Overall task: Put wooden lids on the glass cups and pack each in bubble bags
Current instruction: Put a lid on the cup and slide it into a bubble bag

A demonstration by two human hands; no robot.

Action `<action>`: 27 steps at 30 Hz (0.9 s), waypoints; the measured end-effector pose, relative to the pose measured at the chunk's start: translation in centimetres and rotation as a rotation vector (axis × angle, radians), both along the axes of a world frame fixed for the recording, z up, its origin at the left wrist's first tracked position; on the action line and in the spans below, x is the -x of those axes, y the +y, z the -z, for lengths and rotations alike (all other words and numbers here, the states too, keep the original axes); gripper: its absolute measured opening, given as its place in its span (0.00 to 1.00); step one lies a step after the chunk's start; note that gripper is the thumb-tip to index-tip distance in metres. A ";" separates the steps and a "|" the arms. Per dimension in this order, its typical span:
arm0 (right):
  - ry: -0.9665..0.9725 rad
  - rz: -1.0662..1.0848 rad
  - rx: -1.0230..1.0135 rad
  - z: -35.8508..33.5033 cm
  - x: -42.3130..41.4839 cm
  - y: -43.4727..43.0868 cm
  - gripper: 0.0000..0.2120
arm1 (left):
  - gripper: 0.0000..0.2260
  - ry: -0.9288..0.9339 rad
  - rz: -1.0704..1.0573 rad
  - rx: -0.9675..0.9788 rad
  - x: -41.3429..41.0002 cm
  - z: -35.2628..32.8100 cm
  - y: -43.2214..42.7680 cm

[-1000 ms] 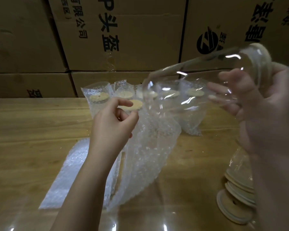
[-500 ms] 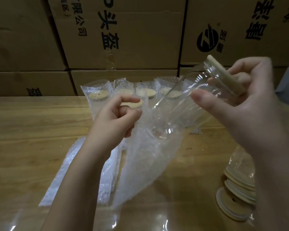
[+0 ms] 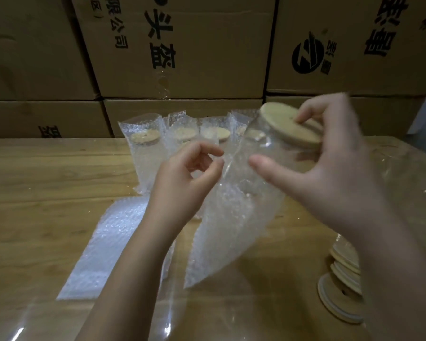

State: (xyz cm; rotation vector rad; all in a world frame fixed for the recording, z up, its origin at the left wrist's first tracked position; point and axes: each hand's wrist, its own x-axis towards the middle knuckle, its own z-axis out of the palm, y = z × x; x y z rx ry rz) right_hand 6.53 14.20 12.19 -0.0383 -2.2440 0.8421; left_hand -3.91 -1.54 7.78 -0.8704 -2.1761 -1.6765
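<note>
My right hand grips a clear glass cup capped with a round wooden lid; fingers press on the lid and the thumb lies along the glass. The cup tilts base-down, its lower part inside the mouth of a bubble bag. My left hand pinches the bag's upper edge at the left. The bag's bottom rests on the wooden table.
Several bagged, lidded cups stand in a row at the back, before stacked cardboard boxes. Flat empty bubble bags lie under my left forearm. Loose wooden lids are piled at the right.
The right hand has swung the cup from nearly level to base-down and lowered it into the bag's mouth. The left hand stays on the bag's edge.
</note>
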 end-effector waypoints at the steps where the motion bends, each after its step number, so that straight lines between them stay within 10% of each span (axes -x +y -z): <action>1: -0.011 -0.023 -0.011 0.4 0.4 -0.4 0.28 | 0.05 0.050 -0.049 0.085 0.1 -0.1 -0.4; 24: -0.365 -0.133 -0.218 7.3 5.8 -4.6 0.24 | 0.09 0.180 -0.314 0.538 1.1 -1.2 -4.1; 27: -0.406 -0.195 -0.126 6.3 5.5 -3.8 0.21 | 0.10 0.272 -0.097 0.648 -0.3 -2.3 -4.1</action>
